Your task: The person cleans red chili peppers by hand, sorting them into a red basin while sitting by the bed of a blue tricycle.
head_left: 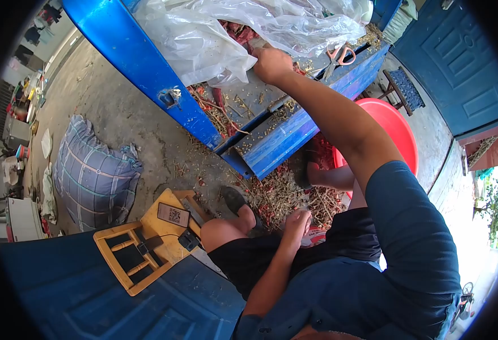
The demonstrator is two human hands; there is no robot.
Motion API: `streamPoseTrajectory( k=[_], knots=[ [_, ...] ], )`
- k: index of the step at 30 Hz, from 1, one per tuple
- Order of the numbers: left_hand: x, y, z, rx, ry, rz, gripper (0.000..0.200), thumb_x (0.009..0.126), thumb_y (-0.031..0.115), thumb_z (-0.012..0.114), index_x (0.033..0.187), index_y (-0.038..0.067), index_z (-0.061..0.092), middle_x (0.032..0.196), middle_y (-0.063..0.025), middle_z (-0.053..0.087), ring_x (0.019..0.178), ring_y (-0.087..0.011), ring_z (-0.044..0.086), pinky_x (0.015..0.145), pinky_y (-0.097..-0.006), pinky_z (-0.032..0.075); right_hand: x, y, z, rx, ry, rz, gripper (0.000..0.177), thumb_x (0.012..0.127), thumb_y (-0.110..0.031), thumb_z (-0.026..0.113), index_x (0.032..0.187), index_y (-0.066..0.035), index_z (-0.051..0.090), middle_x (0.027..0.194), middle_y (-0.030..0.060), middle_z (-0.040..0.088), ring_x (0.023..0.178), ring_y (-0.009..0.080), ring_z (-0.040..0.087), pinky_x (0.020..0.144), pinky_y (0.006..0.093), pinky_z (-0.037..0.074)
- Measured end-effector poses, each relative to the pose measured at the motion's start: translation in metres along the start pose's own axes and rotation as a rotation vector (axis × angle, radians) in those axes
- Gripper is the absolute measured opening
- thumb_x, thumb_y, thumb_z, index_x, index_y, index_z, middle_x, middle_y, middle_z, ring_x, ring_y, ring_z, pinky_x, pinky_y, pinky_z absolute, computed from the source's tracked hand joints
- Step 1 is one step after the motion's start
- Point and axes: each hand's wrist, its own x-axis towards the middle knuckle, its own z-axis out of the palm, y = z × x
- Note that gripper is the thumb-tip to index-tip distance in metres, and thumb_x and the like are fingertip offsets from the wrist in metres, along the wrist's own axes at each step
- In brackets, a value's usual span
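The right hand (271,63) reaches across the blue counter (294,136) to the one pile of dried red peppers (236,32). Its fingers are tucked under the edge of the single plastic sheet (203,39), which probably shields the pile, so I cannot tell their grip. The left hand (297,221) rests curled over the lap, and what it holds is unclear. One pair of scissors (339,55) lies within reach on the counter. One red basin (399,133) sits by the feet, seemingly to catch what falls.
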Motion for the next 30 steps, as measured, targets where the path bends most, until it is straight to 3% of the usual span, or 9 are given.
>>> streamPoseTrajectory(
  k=[9, 11, 15, 18, 22, 24, 26, 28, 30],
  knots=[
    [0.008, -0.022, 0.010, 0.125, -0.022, -0.006, 0.018, 0.095, 0.017, 0.053, 0.080, 0.008, 0.055, 0.057, 0.0035, 0.046, 0.043, -0.0057, 0.039, 0.040, -0.0226, 0.031, -0.077, 0.046, -0.038, 0.194, 0.130, -0.079, 0.022, 0.090, -0.023, 0.054, 0.099, -0.004, 0.060, 0.093, 0.0209, 0.067, 0.092, 0.0400, 0.064, 0.085, 0.0495, 0.050],
    [0.009, -0.029, 0.008, 0.139, -0.016, 0.010, 0.018, 0.095, 0.018, 0.054, 0.080, 0.008, 0.055, 0.057, 0.0034, 0.045, 0.042, -0.0060, 0.038, 0.040, -0.0227, 0.030, -0.110, 0.057, -0.047, 0.606, 0.222, -0.034, 0.021, 0.090, -0.020, 0.058, 0.102, -0.003, 0.058, 0.089, 0.0217, 0.066, 0.084, 0.0403, 0.065, 0.080, 0.0466, 0.052],
    [0.015, -0.034, 0.000, 0.176, -0.024, -0.041, 0.019, 0.092, 0.019, 0.056, 0.075, 0.011, 0.053, 0.057, 0.0030, 0.045, 0.041, -0.0077, 0.037, 0.040, -0.0236, 0.029, -0.222, 0.095, -0.044, 1.363, -0.026, 0.197, 0.021, 0.091, -0.006, 0.066, 0.110, -0.002, 0.059, 0.099, 0.0029, 0.064, 0.083, 0.0109, 0.061, 0.073, 0.0268, 0.052],
    [0.013, -0.034, 0.008, 0.261, 0.069, -0.095, 0.024, 0.091, 0.020, 0.056, 0.069, 0.013, 0.048, 0.056, 0.0016, 0.042, 0.044, -0.0104, 0.040, 0.041, -0.0260, 0.030, -0.335, 0.138, -0.007, 1.546, -0.132, 0.380, 0.022, 0.085, 0.002, 0.066, 0.106, -0.002, 0.066, 0.093, 0.0058, 0.069, 0.085, 0.0129, 0.064, 0.072, 0.0260, 0.052],
    [0.043, -0.073, -0.020, 0.281, 0.042, -0.239, 0.025, 0.091, 0.028, 0.058, 0.073, 0.014, 0.050, 0.059, 0.0009, 0.044, 0.049, -0.0124, 0.043, 0.045, -0.0290, 0.038, -0.444, 0.165, 0.022, 1.117, -0.098, 0.338, 0.020, 0.080, -0.008, 0.068, 0.100, -0.004, 0.071, 0.096, 0.0083, 0.072, 0.091, 0.0183, 0.068, 0.079, 0.0339, 0.054],
    [-0.019, -0.051, 0.079, 0.380, 0.223, -0.304, 0.026, 0.090, 0.029, 0.059, 0.071, 0.015, 0.049, 0.059, 0.0032, 0.043, 0.053, -0.0106, 0.047, 0.049, -0.0243, 0.040, -0.463, 0.167, 0.024, 0.942, -0.090, 0.406, 0.028, 0.079, -0.019, 0.071, 0.102, -0.003, 0.070, 0.097, 0.0119, 0.071, 0.093, 0.0234, 0.069, 0.081, 0.0380, 0.054],
    [-0.037, -0.068, 0.089, 0.496, 0.209, -0.075, 0.025, 0.092, 0.035, 0.057, 0.079, 0.013, 0.053, 0.059, 0.0031, 0.044, 0.051, -0.0110, 0.047, 0.048, -0.0245, 0.042, -0.464, 0.176, 0.010, 0.931, -0.032, 0.479, 0.025, 0.081, -0.021, 0.071, 0.100, -0.004, 0.070, 0.094, 0.0106, 0.071, 0.091, 0.0223, 0.069, 0.080, 0.0386, 0.054],
    [-0.012, -0.055, 0.087, 0.532, 0.155, -0.098, 0.025, 0.093, 0.035, 0.057, 0.080, 0.013, 0.053, 0.060, 0.0029, 0.045, 0.051, -0.0112, 0.047, 0.048, -0.0247, 0.042, -0.464, 0.192, -0.009, 1.794, -0.399, 0.788, 0.015, 0.088, -0.020, 0.068, 0.095, -0.006, 0.065, 0.080, 0.0047, 0.065, 0.072, 0.0148, 0.065, 0.061, 0.0318, 0.053],
    [0.010, -0.035, 0.048, 0.517, 0.086, -0.149, 0.024, 0.093, 0.034, 0.056, 0.082, 0.013, 0.053, 0.061, 0.0025, 0.046, 0.052, -0.0117, 0.048, 0.048, -0.0253, 0.042, -0.465, 0.195, -0.021, 1.807, -0.452, 0.664, 0.015, 0.089, -0.021, 0.068, 0.095, -0.007, 0.063, 0.078, 0.0030, 0.062, 0.069, 0.0125, 0.063, 0.057, 0.0301, 0.052]
  ],
)
